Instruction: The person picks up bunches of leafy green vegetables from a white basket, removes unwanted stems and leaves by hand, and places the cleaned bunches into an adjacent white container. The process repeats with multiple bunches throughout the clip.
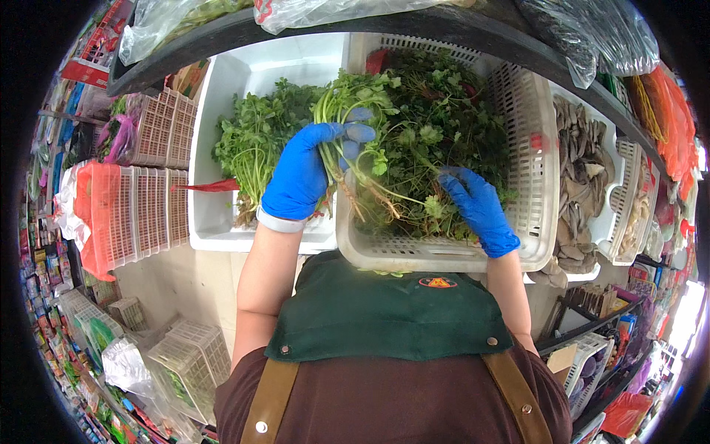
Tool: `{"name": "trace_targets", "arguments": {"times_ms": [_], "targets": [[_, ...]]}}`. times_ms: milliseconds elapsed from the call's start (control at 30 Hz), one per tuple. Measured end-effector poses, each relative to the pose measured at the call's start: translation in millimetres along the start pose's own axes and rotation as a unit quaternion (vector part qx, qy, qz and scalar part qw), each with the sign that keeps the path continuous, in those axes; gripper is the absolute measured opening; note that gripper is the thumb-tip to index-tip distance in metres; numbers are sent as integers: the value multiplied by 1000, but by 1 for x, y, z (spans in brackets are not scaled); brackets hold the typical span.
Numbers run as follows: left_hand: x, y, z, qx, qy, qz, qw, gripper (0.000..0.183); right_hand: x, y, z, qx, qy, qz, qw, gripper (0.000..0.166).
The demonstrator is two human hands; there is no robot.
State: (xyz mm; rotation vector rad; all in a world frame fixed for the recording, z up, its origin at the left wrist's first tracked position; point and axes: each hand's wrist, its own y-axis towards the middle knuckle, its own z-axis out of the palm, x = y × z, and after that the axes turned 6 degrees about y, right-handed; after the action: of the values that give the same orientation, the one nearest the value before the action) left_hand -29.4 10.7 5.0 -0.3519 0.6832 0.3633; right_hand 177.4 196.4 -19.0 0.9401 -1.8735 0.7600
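Note:
My left hand (310, 164), in a blue glove, grips a small bunch of coriander (355, 94) by its stems. The bunch's pale brown roots (371, 197) hang over the near left corner of a white plastic crate (421, 261). Inside that crate lies a heap of darker, tangled coriander (427, 127). My right hand (477, 205), gloved too, has its fingertips among the stems at the heap's right; whether they pinch a sprig is hidden. To the left, a white foam box (208, 222) holds more coriander (260, 144), its leaves away from me and roots towards me.
A black shelf edge (355, 28) with plastic bags on it arches over the far side. Grey oyster mushrooms (579, 166) fill a foam tray at the right. Stacked crates (150, 213) stand at the left, and a red strip (208, 186) crosses the foam box's left wall.

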Motion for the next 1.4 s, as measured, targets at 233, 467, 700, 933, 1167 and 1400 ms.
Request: {"name": "trace_targets", "arguments": {"times_ms": [233,467,700,933,1167,1400], "targets": [[5,3,11,-15,117,-7,993,44,54,6,24,174,187,6,967,30],[10,-4,30,-73,202,-24,976,39,57,1,42,164,115,-21,980,15],[13,-2,24,-107,235,26,966,31,51,-9,31,150,131,-3,980,12],[8,3,16,-120,188,46,974,29,35,-10,19,141,-56,-164,975,25],[23,5,26,-44,206,15,978,36,47,-8,39,63,-25,-96,993,41],[38,1,40,-16,172,48,984,37,34,-6,59,12,145,2,989,30]]}}
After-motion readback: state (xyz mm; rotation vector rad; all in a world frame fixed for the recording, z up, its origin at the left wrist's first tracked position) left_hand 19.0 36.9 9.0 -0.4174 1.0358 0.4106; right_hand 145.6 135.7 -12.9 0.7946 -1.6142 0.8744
